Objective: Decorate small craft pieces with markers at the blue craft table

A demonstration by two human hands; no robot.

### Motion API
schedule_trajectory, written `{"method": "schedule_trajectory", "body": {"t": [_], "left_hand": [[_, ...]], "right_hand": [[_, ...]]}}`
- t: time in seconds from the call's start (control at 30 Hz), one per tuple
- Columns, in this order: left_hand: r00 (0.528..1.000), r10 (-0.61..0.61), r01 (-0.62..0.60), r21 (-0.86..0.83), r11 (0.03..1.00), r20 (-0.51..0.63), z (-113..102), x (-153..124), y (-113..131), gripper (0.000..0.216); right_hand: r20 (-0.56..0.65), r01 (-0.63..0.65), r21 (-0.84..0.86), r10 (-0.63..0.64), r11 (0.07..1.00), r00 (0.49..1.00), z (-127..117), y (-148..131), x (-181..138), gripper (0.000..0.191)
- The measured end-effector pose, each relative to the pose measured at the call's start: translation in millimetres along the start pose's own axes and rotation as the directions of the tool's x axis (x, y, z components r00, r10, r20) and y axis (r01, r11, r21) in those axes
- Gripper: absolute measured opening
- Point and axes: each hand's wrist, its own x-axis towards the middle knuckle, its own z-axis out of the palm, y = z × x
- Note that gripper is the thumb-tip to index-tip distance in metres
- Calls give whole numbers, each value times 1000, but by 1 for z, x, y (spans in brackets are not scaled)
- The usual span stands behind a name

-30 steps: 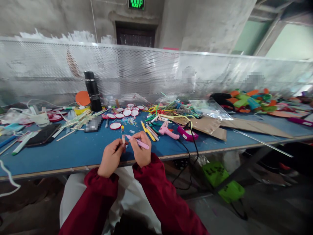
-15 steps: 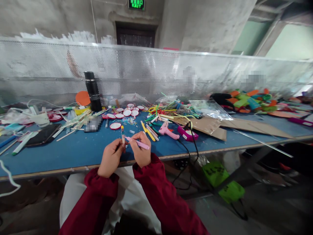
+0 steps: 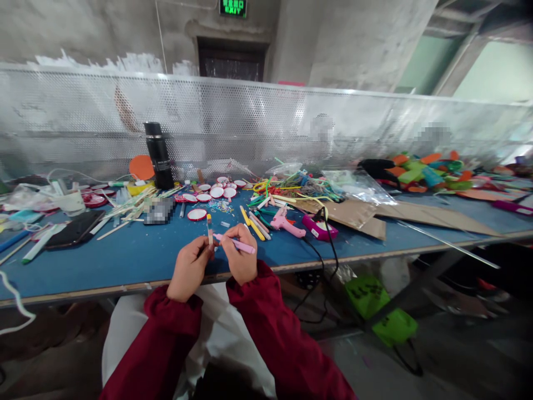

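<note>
My left hand (image 3: 190, 266) pinches a small narrow stick (image 3: 210, 226), held upright, with a yellow top and pale and pinkish bands below. Its lower end is hidden by my fingers. In my right hand (image 3: 240, 258) is a pink marker (image 3: 244, 246), its tip pointing left at the stick. Whether tip and stick touch I cannot tell. Both hands are close together above the front edge of the blue table (image 3: 125, 258). Just beyond them lie several yellow, pink and pale markers (image 3: 255, 225) and a white disc with a red rim (image 3: 197, 214).
A pink glue gun (image 3: 287, 223) lies right of the markers, with a purple box (image 3: 319, 226) and black cables beside it. Cardboard (image 3: 353, 214) covers the right side. A black bottle (image 3: 159, 158) stands behind; a phone (image 3: 74, 229) and wooden sticks (image 3: 131, 208) lie left.
Almost nothing differs. Both hands keep their hold on the stick and the pink marker, and the whole view has shifted very slightly.
</note>
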Motion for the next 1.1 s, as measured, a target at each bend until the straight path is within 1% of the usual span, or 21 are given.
{"method": "schedule_trajectory", "body": {"t": [0.43,0.63,0.83,1.0,1.1], "left_hand": [[1000,-15,15,-17,1000,4,0,0,-2,24],[1000,3,-3,6,1000,3,0,1,-2,25],[1000,-3,3,-10,1000,17,0,0,-2,22],[1000,10,-10,28,1000,-1,1,0,-2,26],[1000,11,-11,33,999,5,1,0,-2,26]], "right_hand": [[4,-1,17,1,1000,1000,0,2,1,14],[6,-2,24,2,1000,1000,0,3,0,13],[-34,0,54,2,999,999,0,3,-2,14],[17,26,12,-26,1000,1000,1,2,-1,13],[10,28,1,-28,1000,1000,0,2,-1,13]]}}
